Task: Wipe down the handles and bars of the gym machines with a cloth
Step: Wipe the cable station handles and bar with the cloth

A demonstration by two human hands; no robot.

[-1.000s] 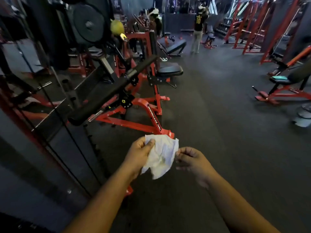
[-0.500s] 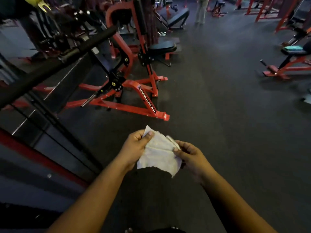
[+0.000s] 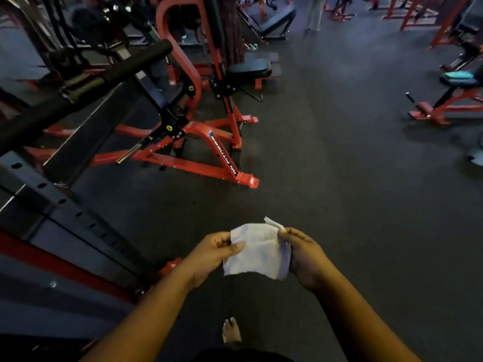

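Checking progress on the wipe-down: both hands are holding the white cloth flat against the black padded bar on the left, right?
Not quite. In the head view both the left hand and right hand do hold the white cloth, but in mid-air over the floor, apart from the black padded bar.

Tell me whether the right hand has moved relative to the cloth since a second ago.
Yes. The right hand has closed in on the white cloth and now grips its right edge; earlier it hovered just beside it. The left hand holds the left edge as before.
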